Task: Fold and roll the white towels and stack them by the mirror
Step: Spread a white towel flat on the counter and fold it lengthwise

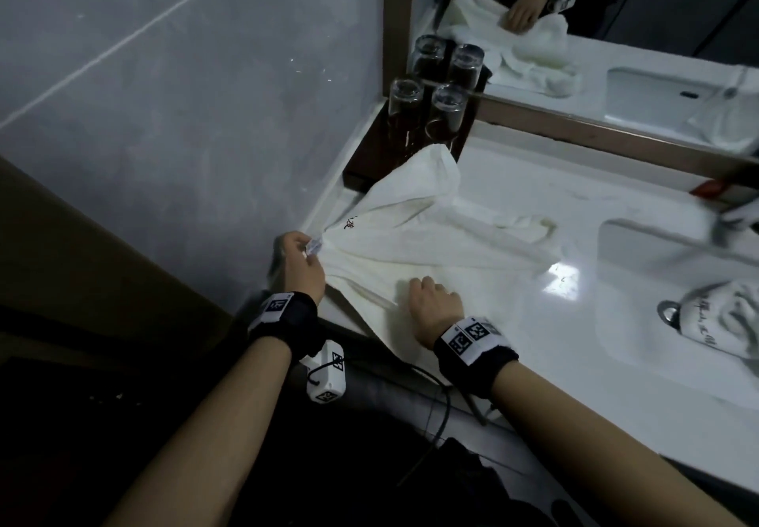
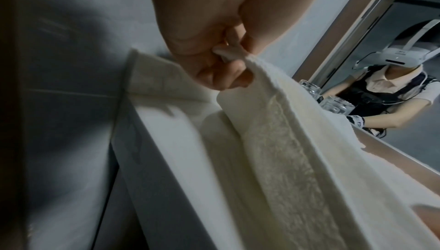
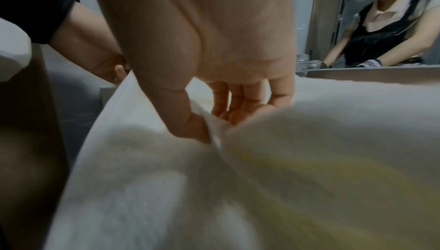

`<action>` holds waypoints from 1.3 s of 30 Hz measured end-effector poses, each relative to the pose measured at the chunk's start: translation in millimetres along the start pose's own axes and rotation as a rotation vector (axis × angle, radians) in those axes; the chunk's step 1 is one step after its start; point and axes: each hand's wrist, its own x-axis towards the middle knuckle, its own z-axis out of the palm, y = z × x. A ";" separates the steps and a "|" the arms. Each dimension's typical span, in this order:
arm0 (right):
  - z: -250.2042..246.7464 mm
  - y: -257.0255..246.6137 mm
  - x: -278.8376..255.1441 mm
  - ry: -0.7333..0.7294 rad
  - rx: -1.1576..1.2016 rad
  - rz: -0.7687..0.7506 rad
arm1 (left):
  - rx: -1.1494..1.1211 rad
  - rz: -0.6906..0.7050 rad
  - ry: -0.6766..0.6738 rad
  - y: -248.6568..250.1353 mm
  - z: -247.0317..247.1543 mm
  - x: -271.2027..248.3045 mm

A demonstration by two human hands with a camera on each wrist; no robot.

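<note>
A white towel (image 1: 431, 235) lies spread and creased on the white counter (image 1: 616, 181), its far corner reaching toward the glasses. My left hand (image 1: 304, 253) pinches the towel's near-left corner, by a small label, at the counter's left edge. In the left wrist view the left hand (image 2: 234, 56) holds that corner lifted, and the towel (image 2: 285, 150) hangs down from it. My right hand (image 1: 427, 294) rests on the towel's front edge. Close up, the right hand (image 3: 219, 124) pinches a fold of the towel (image 3: 321, 150) between thumb and fingers. A second white towel (image 1: 727, 321) lies crumpled in the sink.
Two upturned glasses (image 1: 435, 108) stand on a dark tray (image 1: 369, 157) in the back-left corner, against the mirror (image 1: 595, 5). The sink (image 1: 640, 247) takes the right side. A grey tiled wall (image 1: 164, 95) runs along the left. A red item (image 1: 708, 188) sits by the mirror frame.
</note>
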 end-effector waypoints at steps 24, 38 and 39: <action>28.2 191.4 -131.5 0.470 0.119 0.054 | -0.142 -0.023 -0.194 31.4 47.0 -128.2; 57.0 182.2 -120.3 0.315 -0.151 -0.104 | -0.140 -0.044 -0.147 39.2 27.4 -160.2; 53.7 183.1 -119.4 0.343 -0.141 -0.136 | -0.129 -0.042 -0.147 40.3 26.5 -158.2</action>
